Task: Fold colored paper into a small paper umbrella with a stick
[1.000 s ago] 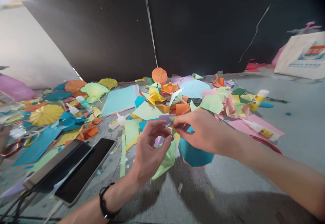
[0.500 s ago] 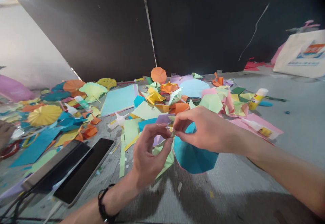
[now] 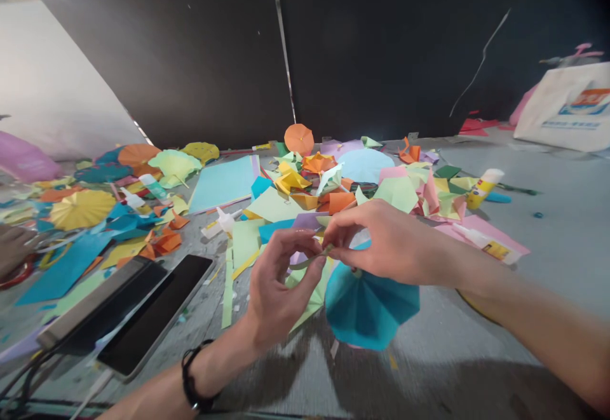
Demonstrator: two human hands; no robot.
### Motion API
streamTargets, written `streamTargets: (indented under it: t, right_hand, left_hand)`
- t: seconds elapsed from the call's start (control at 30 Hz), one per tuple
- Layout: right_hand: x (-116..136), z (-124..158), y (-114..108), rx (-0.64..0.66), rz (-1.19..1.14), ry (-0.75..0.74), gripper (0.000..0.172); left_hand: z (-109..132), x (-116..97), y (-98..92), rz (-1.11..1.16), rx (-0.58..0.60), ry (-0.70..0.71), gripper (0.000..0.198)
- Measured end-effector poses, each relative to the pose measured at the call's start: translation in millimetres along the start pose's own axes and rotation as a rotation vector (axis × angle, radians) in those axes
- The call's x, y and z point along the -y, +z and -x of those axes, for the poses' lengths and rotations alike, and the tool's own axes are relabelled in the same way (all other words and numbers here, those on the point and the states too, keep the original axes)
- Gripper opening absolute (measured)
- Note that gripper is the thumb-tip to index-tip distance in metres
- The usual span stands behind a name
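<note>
left hand (image 3: 281, 283): fingers (image 3: 305, 237) were curled, pinching a pale green paper strip (image 3: 309, 261) | right hand (image 3: 386, 242): fingers (image 3: 333, 236) were pressed together on its other end | teal paper umbrella (image 3: 369, 305) hung just below right hand

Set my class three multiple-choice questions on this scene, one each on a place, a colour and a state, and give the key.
1. Where is the black bracelet?
A) right wrist
B) left wrist
C) on the table

2. What colour is the pleated paper disc under the right hand?
A) yellow
B) red
C) teal

3. What is the left hand doing with the thin pale paper strip?
A) pinching it
B) cutting it
C) pressing it flat on the table

1 B: the band circles that wrist.
2 C: its folds show teal.
3 A: its fingertips close on the strip.
</note>
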State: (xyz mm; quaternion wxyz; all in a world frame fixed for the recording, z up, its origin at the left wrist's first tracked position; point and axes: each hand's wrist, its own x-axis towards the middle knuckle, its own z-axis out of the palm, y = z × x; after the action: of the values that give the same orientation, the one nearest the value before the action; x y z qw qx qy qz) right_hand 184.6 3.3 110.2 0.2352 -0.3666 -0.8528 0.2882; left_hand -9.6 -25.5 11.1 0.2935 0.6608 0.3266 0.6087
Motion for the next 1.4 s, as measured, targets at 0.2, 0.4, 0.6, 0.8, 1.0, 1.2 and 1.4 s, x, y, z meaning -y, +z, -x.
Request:
streamTargets:
  t: [0.2,0.4,0.6,0.8,1.0,1.2,1.4]
  right_hand:
    - [0.2,-0.5,-5.3,0.087,-0.093,0.100,0.011]
    - [3.2,-0.9,-6.6,0.099,-0.096,0.183,0.008]
    - [4.1,0.2,-5.0,0.056,-0.054,0.165,0.005]
    - [3.4,-1.1,-4.7,0.046,-0.031,0.158,0.009]
    - [5.1,-2.7,-4.4,0.045,-0.043,0.130,0.010]
    - [2.7,-4.1,-3.1,0.041,-0.061,0.101,0.007]
    - [0.1,-4.0,-1.7,0.014,-0.050,0.057,0.007]
  left_hand:
    - [-1.2,-8.8,-0.7,0.063,0.016,-0.100,0.028]
    - [-3.8,-12.6,-1.1,0.155,0.047,-0.143,0.028]
    - [-2.5,-13.9,-2.3,0.171,0.062,-0.125,0.029]
    - [-2.0,-14.5,-2.6,0.149,0.055,-0.111,0.027]
    - [-1.8,-14.2,-2.3,0.138,0.037,-0.108,0.025]
    - [-8.2,-11.7,-2.5,0.191,0.014,-0.182,0.023]
    - [-15.2,-10.1,-4.1,0.359,0.021,-0.335,0.025]
